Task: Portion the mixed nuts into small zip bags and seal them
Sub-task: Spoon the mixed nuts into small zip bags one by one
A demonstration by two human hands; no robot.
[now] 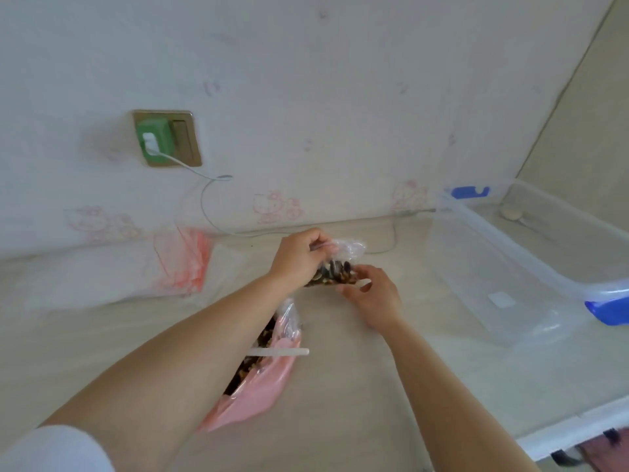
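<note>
Small zip bag [340, 267] of mixed nuts, held above the middle of the desk [357, 386] between both hands. The left hand [299, 257] pinches the bag's clear upper edge with curled fingers; the right hand [372, 294] grips its lower right corner between thumb and fingers. Dark and tan nuts show through the plastic between the two hands. Nearer the person, partly under the left forearm, lies a large pink bag [265, 379] of nuts with a white stick-like handle [282, 351] resting across its opening. To the left, near the wall, a stack of spare zip bags [183, 264] with red strips. To the right, a clear plastic bin [510, 260] with blue clips. On the wall, a green plug [155, 141] in a socket, its white cable [207, 206] trailing down to the desk.
</note>
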